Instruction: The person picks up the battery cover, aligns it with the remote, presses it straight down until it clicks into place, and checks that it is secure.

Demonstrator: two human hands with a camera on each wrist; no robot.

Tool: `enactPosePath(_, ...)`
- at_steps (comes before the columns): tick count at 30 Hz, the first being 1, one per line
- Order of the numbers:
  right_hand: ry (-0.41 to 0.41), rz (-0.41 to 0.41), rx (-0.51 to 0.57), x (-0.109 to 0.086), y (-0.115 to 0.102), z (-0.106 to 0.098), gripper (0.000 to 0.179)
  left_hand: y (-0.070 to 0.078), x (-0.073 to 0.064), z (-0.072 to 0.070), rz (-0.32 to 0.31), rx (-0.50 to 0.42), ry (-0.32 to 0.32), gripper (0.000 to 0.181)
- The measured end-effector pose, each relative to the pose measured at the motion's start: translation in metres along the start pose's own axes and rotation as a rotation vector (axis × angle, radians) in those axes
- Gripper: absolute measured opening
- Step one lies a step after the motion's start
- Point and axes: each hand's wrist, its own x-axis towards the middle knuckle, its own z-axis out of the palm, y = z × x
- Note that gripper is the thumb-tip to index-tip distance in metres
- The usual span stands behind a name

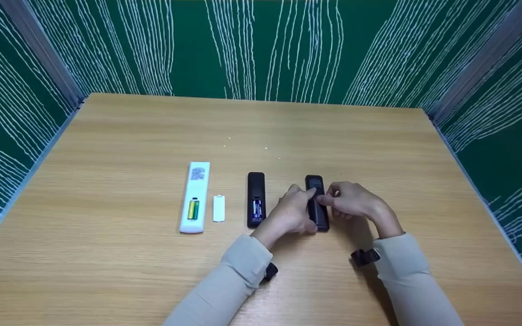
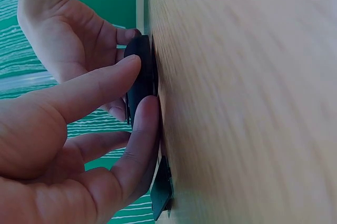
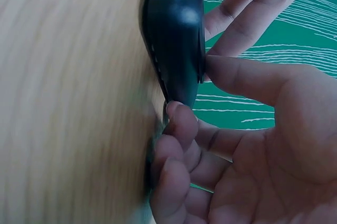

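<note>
Both hands are on the right-hand black remote control, which lies on the wooden table. My left hand grips it by its left side, thumb near the lower end and fingers around its edge. The right hand has its thumb on the remote's upper face and its curled fingers along the right side. A thin cover edge stands slightly out from that face under the right thumb. Left of the hands, a second black remote lies with its battery bay uncovered, showing blue batteries.
Farther left lies a white remote with green-and-yellow batteries in its uncovered bay. A white battery cover lies between it and the second black remote. Small pale crumbs dot the table beyond. Green panels with white lines surround it.
</note>
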Motion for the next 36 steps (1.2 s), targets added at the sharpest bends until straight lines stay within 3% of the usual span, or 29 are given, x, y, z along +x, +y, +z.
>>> enactPosePath(36,-0.003,-0.006,-0.008,-0.0002,-0.001,0.0006,0.038,0.0001,0.0009,0.0,-0.006,0.043,0.005,0.108)
